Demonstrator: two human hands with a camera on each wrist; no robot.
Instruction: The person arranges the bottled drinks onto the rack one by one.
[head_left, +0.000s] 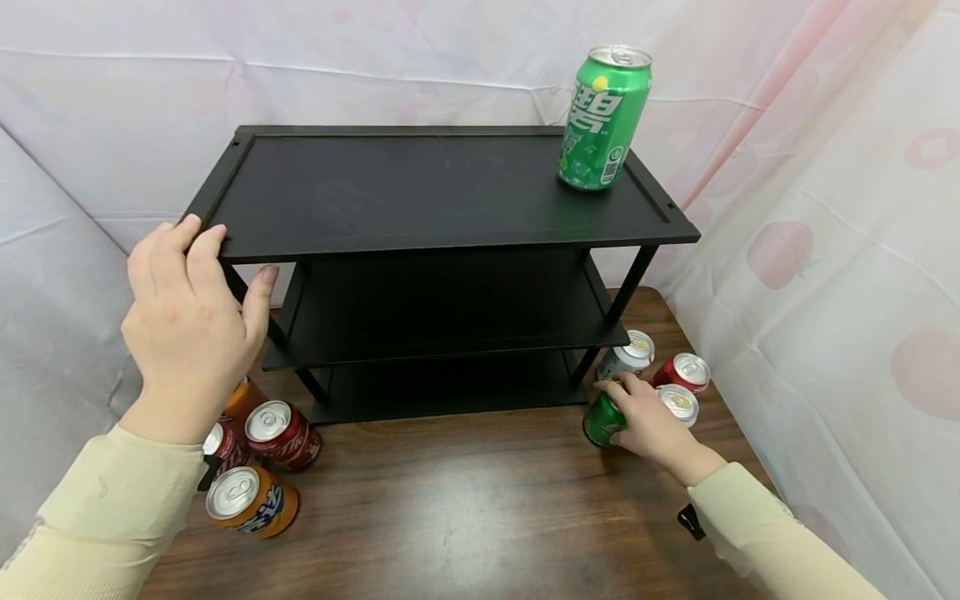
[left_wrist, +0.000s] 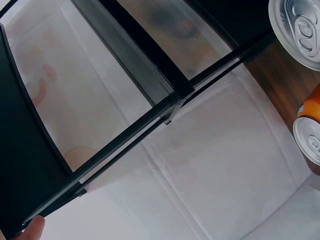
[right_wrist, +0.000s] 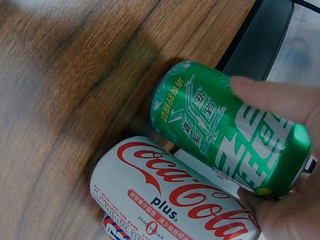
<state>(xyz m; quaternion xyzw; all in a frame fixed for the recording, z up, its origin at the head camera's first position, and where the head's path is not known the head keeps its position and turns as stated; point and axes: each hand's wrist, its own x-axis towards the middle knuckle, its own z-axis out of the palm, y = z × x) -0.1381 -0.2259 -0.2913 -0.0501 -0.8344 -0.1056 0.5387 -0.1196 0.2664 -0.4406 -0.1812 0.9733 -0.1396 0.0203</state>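
My right hand (head_left: 648, 417) grips a green soda can (head_left: 602, 421) on the table, right of the shelf's lower front corner. In the right wrist view, thumb and fingers lie on either side of this green can (right_wrist: 200, 110), and a white Coca-Cola can (right_wrist: 165, 185) stands close beside it. My left hand (head_left: 187, 308) touches the front left corner of the black three-tier shelf (head_left: 420, 192), fingers extended at its top edge, thumb pointing out in front. A fingertip (left_wrist: 34, 229) shows at the shelf's edge in the left wrist view. Another green can (head_left: 606, 121) stands on the top tier, at the right.
Left of the shelf, several cans stand on the wooden table (head_left: 450, 500), among them a dark red can (head_left: 281, 433) and an orange can (head_left: 251, 502). A silver-white can (head_left: 628, 356) and a red can (head_left: 684, 372) stand at the right. Pale cloth (head_left: 847, 250) hangs around.
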